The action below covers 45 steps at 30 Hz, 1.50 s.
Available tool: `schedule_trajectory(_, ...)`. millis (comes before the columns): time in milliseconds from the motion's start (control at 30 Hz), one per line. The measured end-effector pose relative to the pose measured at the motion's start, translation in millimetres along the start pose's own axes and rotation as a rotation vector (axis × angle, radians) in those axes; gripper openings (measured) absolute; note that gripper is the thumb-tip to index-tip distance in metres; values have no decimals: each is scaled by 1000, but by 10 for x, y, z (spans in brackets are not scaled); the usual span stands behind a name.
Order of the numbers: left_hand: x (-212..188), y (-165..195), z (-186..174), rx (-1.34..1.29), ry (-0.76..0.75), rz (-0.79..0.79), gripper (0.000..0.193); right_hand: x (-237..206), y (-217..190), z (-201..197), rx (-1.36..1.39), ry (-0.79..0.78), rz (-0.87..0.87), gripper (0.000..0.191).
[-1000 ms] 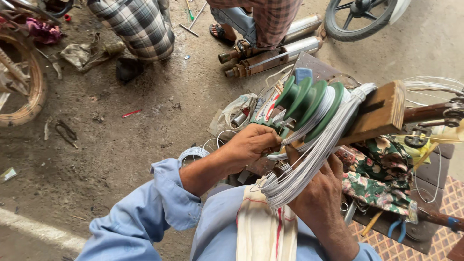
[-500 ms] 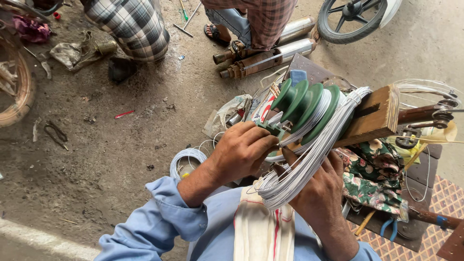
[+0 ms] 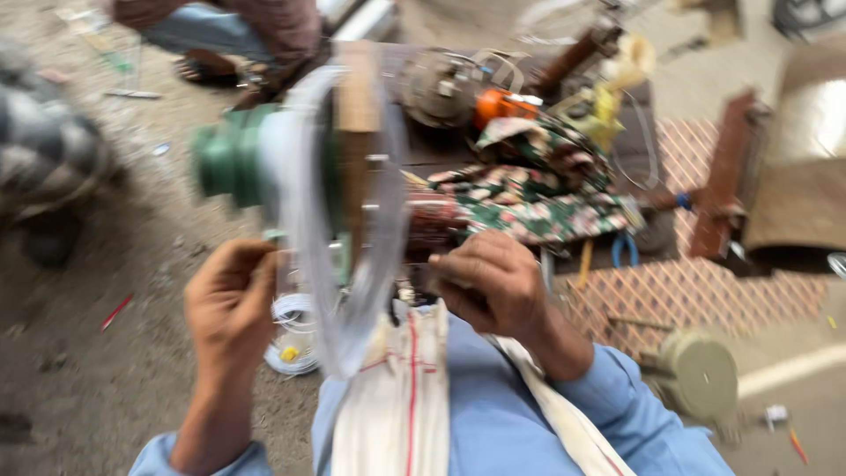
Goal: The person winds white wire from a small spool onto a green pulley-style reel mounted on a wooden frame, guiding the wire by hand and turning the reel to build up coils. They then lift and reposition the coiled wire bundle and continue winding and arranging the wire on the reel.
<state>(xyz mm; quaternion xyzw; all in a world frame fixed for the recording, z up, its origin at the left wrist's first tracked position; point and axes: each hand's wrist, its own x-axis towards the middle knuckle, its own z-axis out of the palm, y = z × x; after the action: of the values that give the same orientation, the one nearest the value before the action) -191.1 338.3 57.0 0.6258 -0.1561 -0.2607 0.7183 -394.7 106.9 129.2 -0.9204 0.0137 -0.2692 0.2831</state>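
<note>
far left i see another person's checked trouser leg (image 3: 55, 157), blurred, over the grey dirt floor (image 3: 106, 264), with a small red stick (image 3: 115, 311) lying nearer to me. my left hand (image 3: 227, 304) is raised just left of the winding rig, fingers curled toward the white wire loop; the frame is smeared, so i cannot tell whether it actually grips the wire or only touches it. below that hand a small coil of white wire (image 3: 293, 338) lies on the floor. the green stepped former (image 3: 231, 160) sits left of centre, far from me, and the loop of white wire (image 3: 352, 264) hangs around it and down to my lap, next to an upright wooden block (image 3: 359, 97). a white cloth with a red stripe (image 3: 397, 405) lies over my blue shirt, near. my right hand (image 3: 491, 284) is clenched on a dark part at the right of the rig; what it holds is too blurred to name. past it, a floral cloth (image 3: 538, 194) lies on the low table (image 3: 441, 150), with an orange part (image 3: 499, 104) farther back. blue-handled pliers (image 3: 624, 249) sit right of the cloth. near right, a round olive-green object (image 3: 698, 374) rests on the floor, and a brown rusty bar (image 3: 724, 176) leans at the far right.
</note>
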Motion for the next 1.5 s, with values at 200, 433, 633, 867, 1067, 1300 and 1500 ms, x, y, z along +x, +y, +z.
schedule_trajectory(200, -59, -353, 8, -407, -112, 143, 43, -1536, 1408, -237, -44, 196, 645, 23)
schedule_trajectory(433, -270, -465, 69, -300, -77, 169, 30, -3099, 2503, 17, -475, 98, 726, 15)
schedule_trajectory(633, -358, -544, 359, -190, 44, 195, 26, -3472, 3173, 20, -374, 163, 1040, 13)
schedule_trajectory(867, -495, -741, 334, -417, -15, 209, 41, -3460, 3767, -44, -309, 361, 1113, 39)
schedule_trajectory(1067, -506, -829, 283, -498, 84, 175, 37, -3417, 3836, -167, -140, 320, 1402, 51)
schedule_trajectory(1300, -488, -910, 161, -521, -59, 188, 43, -3800, 3276, -635, 532, 283, 1773, 43)
schedule_trajectory(1500, -441, -947, 55, -513, -113, 193, 38, -3944, 2810, -1242, -184, -360, 1655, 49)
